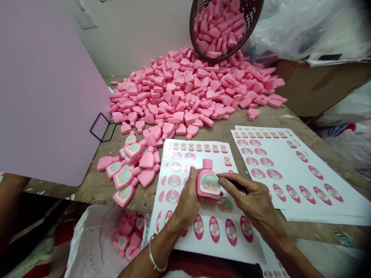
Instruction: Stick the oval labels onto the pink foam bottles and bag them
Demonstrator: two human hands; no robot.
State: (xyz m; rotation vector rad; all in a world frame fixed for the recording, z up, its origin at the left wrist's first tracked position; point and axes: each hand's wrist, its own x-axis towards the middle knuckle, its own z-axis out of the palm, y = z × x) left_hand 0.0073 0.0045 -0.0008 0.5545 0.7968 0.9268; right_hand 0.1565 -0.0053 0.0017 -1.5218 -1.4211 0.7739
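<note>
- the left hand point(188, 197), with a metal bangle point(150, 251) at its wrist, is curled closed around a pink plastic bottle point(207, 180), its fingers wrapped behind the body and its thumb on the near side.
- the bottle is upright, cap pointing away, held just above the sticker sheet point(220, 251) near the front edge of the workbench point(95, 189); an oval label point(210, 184) sits on its front.
- the right hand point(249, 197) is half open, fingers stretched toward the bottle's right side and the tips almost or just touching it. a small dark item point(238, 186) shows under the fingers; what it is, and whether the hand grips it, i cannot tell.
- a second stack of sticker sheets point(290, 173) lies toward the right edge of the bench, printed with rows of pink ovals.
- labelled bottles point(124, 177) lie in a loose group near the front left edge, among unlabelled ones.
- a large heap of unlabelled pink bottles point(185, 88) covers the back of the bench, and a tilted brown basket point(192, 27) full of more hangs over it.
- below the front edge, a white plastic sack point(92, 239) holds labelled bottles point(127, 235).
- a pale pink board point(49, 96) stands at the left on a black wire stand point(94, 122).
- a cardboard box point(319, 88) sits beyond the right edge, under plastic sheeting point(298, 27).
</note>
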